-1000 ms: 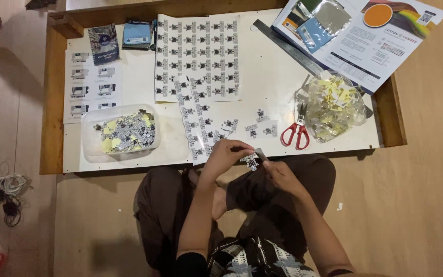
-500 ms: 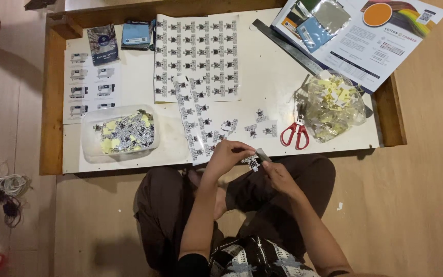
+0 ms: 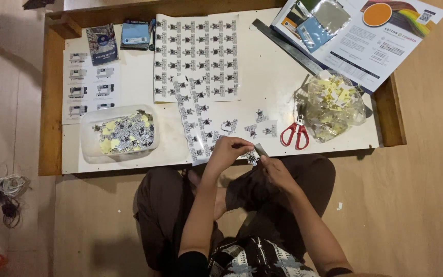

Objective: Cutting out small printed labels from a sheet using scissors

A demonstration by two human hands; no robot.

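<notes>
Little has shifted — both my hands, left and right, pinch one sticker shut; it looks light, floppy — best held by edges.

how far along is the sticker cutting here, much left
Done: a clear tub holds a pile of cut stickers, and a few cut pieces lie by the red scissors. In hand: the left hand and right hand pinch one small sticker at the table edge. Left: a large printed sheet looks uncut and a strip is only partly used.
</notes>
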